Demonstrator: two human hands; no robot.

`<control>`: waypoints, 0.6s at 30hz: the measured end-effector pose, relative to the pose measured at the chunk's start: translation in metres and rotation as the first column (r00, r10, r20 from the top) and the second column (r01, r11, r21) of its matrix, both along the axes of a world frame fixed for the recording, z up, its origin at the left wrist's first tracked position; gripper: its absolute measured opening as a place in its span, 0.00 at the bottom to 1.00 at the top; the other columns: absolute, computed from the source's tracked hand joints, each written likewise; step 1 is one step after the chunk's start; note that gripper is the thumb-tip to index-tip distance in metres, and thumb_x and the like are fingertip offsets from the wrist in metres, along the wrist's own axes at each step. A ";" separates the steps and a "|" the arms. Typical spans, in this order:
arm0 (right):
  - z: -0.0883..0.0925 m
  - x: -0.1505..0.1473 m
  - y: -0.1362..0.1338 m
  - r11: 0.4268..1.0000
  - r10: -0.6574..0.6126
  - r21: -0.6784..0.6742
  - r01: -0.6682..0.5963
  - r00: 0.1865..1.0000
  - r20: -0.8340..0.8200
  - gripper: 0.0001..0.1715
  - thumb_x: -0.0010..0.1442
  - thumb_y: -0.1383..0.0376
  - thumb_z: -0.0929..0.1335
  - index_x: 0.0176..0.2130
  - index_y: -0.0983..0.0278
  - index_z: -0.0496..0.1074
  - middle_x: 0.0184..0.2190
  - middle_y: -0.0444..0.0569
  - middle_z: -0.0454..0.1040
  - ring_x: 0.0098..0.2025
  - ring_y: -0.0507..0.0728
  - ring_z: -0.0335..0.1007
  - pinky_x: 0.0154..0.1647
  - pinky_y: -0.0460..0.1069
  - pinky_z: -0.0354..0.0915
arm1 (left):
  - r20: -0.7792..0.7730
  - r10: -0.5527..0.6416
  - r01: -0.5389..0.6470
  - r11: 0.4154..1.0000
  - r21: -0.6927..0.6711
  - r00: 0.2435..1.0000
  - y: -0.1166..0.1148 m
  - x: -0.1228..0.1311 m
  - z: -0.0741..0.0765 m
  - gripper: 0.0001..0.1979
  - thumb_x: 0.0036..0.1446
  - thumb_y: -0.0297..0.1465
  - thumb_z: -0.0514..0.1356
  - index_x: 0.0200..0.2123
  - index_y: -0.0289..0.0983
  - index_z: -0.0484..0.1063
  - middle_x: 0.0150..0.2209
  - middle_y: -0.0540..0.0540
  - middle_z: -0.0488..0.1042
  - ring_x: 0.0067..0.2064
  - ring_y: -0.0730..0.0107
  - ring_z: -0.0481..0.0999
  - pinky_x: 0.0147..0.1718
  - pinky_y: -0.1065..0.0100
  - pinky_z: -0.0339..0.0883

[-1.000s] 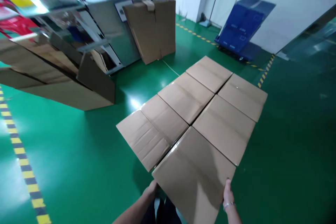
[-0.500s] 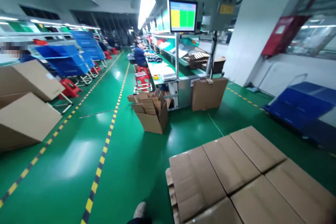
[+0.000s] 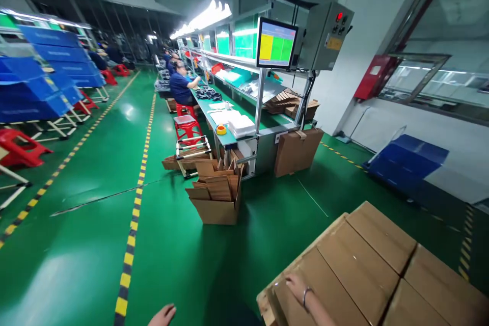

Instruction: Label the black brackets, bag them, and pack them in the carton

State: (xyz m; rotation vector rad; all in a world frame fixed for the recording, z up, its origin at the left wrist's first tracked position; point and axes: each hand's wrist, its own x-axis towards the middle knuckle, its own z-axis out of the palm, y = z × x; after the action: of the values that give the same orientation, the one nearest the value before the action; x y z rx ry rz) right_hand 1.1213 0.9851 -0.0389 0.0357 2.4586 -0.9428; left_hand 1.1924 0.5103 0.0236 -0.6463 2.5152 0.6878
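Bright fluorescent tubes (image 3: 206, 16) above the line give the main light and burn out to white. The glossy green floor (image 3: 95, 173) throws back pale glare patches, strongest at lower left. The monitor (image 3: 276, 43) glows yellow and green. Wide-angle distortion bends straight lines toward the edges. The far end is dim and soft, and the cardboard stack (image 3: 367, 265) looks slightly smeared.

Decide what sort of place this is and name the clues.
Probably a factory assembly floor: a long workbench line with a seated worker, a status monitor overhead, yellow-black floor tape, and cardboard cartons stacked under the right hand.
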 end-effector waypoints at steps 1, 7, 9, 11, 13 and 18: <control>0.000 -0.016 0.003 0.999 -0.007 0.034 0.005 1.000 0.031 0.14 0.64 0.60 0.67 0.48 0.64 0.71 0.49 0.51 0.72 0.48 0.57 0.71 0.49 0.56 0.70 | 0.021 -0.018 0.017 1.000 0.022 1.000 -0.003 -0.022 -0.004 0.08 0.58 0.31 0.58 0.38 0.37 0.76 0.42 0.48 0.80 0.53 0.58 0.76 0.54 0.63 0.68; -0.002 -0.165 0.077 0.980 -0.065 0.190 0.055 0.997 0.043 0.14 0.64 0.62 0.67 0.48 0.66 0.71 0.51 0.52 0.72 0.53 0.59 0.69 0.55 0.60 0.66 | 0.069 -0.152 0.138 0.975 0.175 0.986 0.039 -0.151 -0.047 0.17 0.52 0.33 0.54 0.42 0.37 0.78 0.50 0.46 0.78 0.56 0.62 0.74 0.57 0.70 0.64; -0.004 -0.236 0.105 0.975 -0.059 0.213 0.057 0.998 0.006 0.16 0.64 0.62 0.67 0.50 0.66 0.70 0.53 0.53 0.71 0.54 0.60 0.68 0.55 0.61 0.65 | 0.086 -0.200 0.178 0.961 0.214 0.976 0.066 -0.194 -0.059 0.17 0.50 0.34 0.55 0.41 0.38 0.79 0.49 0.46 0.79 0.55 0.62 0.75 0.56 0.70 0.65; -0.008 -0.321 0.129 0.972 -0.047 0.229 0.056 0.998 -0.043 0.17 0.64 0.62 0.67 0.52 0.65 0.69 0.54 0.53 0.69 0.55 0.60 0.67 0.56 0.62 0.65 | 0.100 -0.234 0.206 0.950 0.233 0.967 0.098 -0.245 -0.067 0.16 0.47 0.34 0.57 0.38 0.41 0.79 0.47 0.48 0.80 0.54 0.60 0.76 0.55 0.68 0.66; -0.012 -0.416 0.148 0.968 -0.034 0.243 0.057 0.995 -0.094 0.19 0.64 0.61 0.67 0.53 0.65 0.68 0.55 0.53 0.69 0.55 0.61 0.67 0.55 0.62 0.65 | 0.109 -0.265 0.233 0.942 0.242 0.958 0.136 -0.304 -0.072 0.13 0.45 0.35 0.58 0.35 0.45 0.80 0.44 0.51 0.81 0.53 0.56 0.77 0.55 0.64 0.67; -0.020 -0.652 0.166 0.967 -0.012 0.246 0.061 0.980 -0.198 0.22 0.64 0.60 0.67 0.55 0.64 0.66 0.57 0.54 0.66 0.55 0.61 0.66 0.55 0.62 0.65 | 0.051 -0.404 0.374 0.881 0.290 0.913 0.239 -0.494 -0.068 0.14 0.49 0.34 0.59 0.39 0.46 0.80 0.46 0.51 0.80 0.52 0.59 0.77 0.53 0.65 0.69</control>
State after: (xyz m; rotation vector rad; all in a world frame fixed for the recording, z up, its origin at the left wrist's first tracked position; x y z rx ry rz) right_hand 0.4698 1.1508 -0.0585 0.0785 2.7559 -0.6713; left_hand 0.6986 0.7488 -0.0441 -0.0677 2.2862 0.8011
